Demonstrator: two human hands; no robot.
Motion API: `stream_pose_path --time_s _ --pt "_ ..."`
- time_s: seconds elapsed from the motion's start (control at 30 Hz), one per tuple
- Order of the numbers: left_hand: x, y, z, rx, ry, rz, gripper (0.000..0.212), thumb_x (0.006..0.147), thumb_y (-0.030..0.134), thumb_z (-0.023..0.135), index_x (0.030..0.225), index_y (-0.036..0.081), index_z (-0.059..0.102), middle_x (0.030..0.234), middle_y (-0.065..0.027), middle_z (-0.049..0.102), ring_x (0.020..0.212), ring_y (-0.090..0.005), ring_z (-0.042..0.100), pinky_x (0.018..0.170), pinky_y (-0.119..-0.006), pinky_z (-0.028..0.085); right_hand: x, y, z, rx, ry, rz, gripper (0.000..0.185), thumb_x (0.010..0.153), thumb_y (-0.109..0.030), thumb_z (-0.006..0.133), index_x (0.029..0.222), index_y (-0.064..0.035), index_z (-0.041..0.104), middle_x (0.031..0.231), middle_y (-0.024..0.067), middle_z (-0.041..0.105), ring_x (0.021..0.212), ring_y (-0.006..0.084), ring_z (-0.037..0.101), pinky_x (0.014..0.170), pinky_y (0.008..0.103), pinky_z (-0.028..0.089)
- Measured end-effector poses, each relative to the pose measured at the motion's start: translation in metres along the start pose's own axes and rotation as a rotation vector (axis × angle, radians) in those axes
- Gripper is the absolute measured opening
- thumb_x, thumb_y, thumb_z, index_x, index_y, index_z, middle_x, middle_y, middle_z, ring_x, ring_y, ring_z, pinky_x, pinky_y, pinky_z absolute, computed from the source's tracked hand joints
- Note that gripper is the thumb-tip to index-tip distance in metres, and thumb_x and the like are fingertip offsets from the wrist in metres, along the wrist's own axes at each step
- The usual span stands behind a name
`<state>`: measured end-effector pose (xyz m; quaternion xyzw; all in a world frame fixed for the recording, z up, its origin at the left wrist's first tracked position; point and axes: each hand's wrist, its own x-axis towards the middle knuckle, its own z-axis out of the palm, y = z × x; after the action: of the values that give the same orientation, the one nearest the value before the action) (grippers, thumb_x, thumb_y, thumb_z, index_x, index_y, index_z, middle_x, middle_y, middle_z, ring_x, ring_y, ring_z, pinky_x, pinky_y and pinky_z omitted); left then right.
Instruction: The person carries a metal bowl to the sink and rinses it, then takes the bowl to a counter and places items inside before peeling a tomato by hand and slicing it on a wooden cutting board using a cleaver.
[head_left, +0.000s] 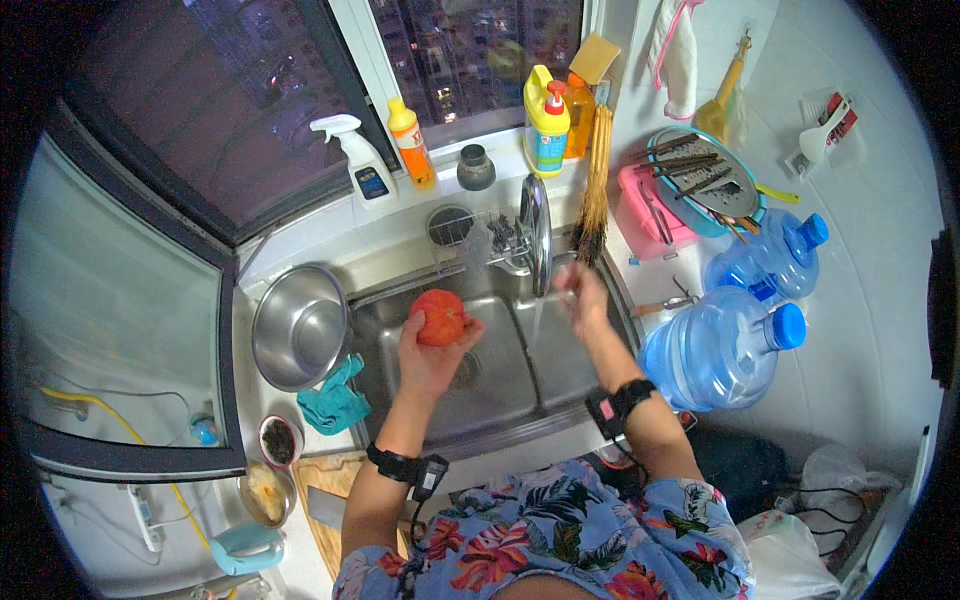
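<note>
My left hand (435, 352) holds a large red tomato (437, 318) above the left basin of a stainless steel double sink (484, 375). Over the right basin, my right hand (583, 298) is raised just right of the chrome faucet (536, 236), blurred, its fingers apart and with nothing seen in it. A thin stream of water seems to fall from the spout into the sink. Behind the basins a wire rack (450, 240) holds a mesh scrubber.
Left of the sink are a steel bowl (300, 328), a teal cloth (334, 397) and a wooden cutting board (319, 480) with a cleaver. To the right stand large blue water jugs (705, 352), a peeler (664, 305) and a pink container (649, 217). Bottles line the windowsill.
</note>
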<state>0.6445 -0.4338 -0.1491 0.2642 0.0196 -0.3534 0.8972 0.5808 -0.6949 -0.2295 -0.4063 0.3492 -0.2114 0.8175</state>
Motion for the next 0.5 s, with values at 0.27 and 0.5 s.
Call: stream_pose_path --time_s 0.27,0.5 --pt "-0.022 0.004 -0.014 -0.053 0.031 -0.036 0.057 0.077 0.040 0.064 0.114 0.001 0.045 0.100 -0.0173 0.055 0.096 -0.0342 0.056 0.099 -0.055 0.038 0.002 0.148 -0.039 0.426 0.176 0.580 0.020 0.093 -0.003 0.033 0.096 0.0116 0.045 0.101 0.0286 0.054 0.092 0.0407 0.059 0.076 0.0435 0.057" --pt "-0.034 0.014 -0.027 -0.117 -0.009 -0.057 0.054 0.077 0.037 0.064 0.114 0.001 0.047 0.101 -0.0146 0.057 0.096 -0.0311 0.057 0.098 -0.053 0.039 0.009 0.140 -0.019 0.506 0.190 0.508 0.017 0.091 0.004 0.030 0.094 0.0169 0.041 0.107 0.0307 0.049 0.095 0.0437 0.056 0.081 0.0430 0.057"
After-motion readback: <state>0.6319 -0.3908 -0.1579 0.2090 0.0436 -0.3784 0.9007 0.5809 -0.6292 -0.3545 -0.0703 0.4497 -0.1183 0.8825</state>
